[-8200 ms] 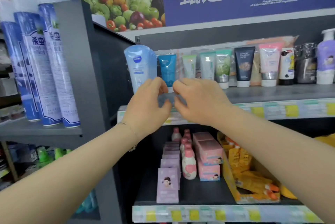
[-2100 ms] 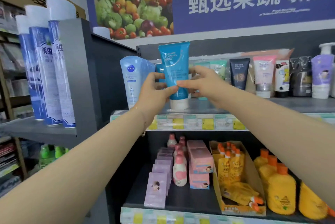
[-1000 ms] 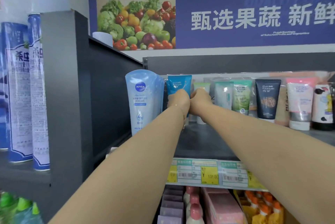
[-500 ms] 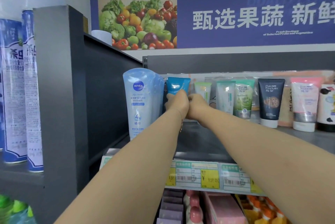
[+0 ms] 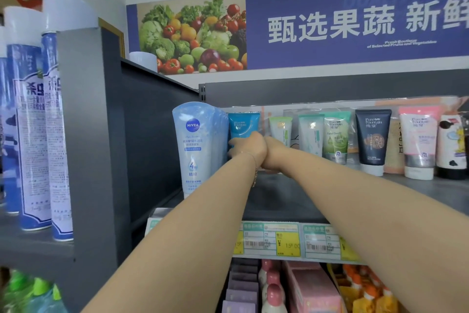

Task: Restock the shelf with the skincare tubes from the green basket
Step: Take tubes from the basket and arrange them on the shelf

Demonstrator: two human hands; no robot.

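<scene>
Blue tube on shelf, left hand grip round it, right hand unclear

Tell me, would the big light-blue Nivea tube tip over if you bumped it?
Probably, yes. The tall light-blue plastic Nivea tube stands on its narrow end with its wide end up, so a nudge from the left hand beside it could topple it. It looks like soft plastic, so it would likely squash a bit rather than break.
</scene>
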